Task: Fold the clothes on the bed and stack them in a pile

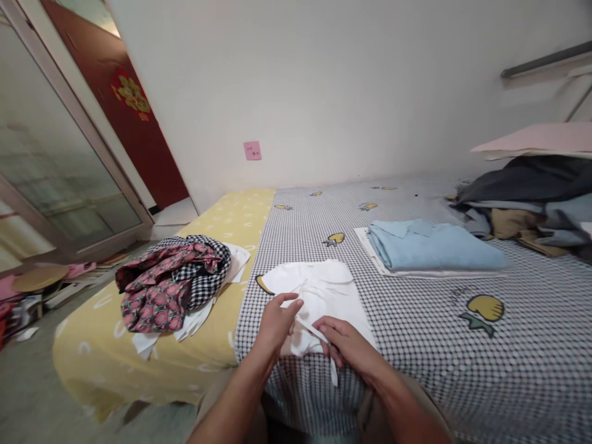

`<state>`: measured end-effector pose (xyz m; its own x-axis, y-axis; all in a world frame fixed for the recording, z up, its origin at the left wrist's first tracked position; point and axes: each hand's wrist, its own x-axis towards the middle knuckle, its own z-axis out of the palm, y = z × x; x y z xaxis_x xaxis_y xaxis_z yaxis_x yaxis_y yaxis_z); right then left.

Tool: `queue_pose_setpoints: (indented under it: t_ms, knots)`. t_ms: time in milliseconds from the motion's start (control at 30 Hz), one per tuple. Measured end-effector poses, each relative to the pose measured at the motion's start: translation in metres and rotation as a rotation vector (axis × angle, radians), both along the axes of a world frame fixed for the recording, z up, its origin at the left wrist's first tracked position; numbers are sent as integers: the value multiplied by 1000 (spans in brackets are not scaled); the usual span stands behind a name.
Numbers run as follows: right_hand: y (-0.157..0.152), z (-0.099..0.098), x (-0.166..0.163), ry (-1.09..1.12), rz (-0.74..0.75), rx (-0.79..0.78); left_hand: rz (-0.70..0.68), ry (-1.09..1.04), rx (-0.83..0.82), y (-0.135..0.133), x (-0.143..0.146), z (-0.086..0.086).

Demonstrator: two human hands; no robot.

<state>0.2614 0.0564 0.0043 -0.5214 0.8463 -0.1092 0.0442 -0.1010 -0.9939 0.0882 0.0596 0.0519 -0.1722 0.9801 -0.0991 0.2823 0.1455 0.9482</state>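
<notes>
The white garment [319, 290] lies rumpled on the bed [462, 382] near its front edge. It looks light, thin and limp, best taken by a seam or its narrow tie [309, 327]. The left hand [276, 322] and right hand [348, 349] each pinch that tie. A folded blue shirt [430, 246] lies beyond.

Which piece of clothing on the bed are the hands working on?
The white garment, at the bed's near edge: the left hand and right hand both pinch it. The folded blue garment and the floral heap lie untouched.
</notes>
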Motion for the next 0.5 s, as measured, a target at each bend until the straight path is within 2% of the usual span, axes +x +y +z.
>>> queue_pose_setpoints:
  t_ms: [167, 233, 300, 367, 433, 500]
  knots:
    - [-1, 3, -1, 25, -48, -4, 25, -35, 130, -2, -4, 9]
    - [-2, 2, 0, 27, -70, -7, 92, 10, 243, -7, -12, 11]
    - [-2, 1, 2, 9, -91, -1, 188, 122, 381, -21, -24, 7]
    - [-3, 1, 3, -28, -108, 14, 290, 270, 456, -44, -35, -7]
    - [-3, 1, 3, -53, -106, 23, 317, 387, 382, -74, -39, -29]
    - [-3, 1, 3, -56, -100, 22, 176, 472, 206, -102, -33, -54]
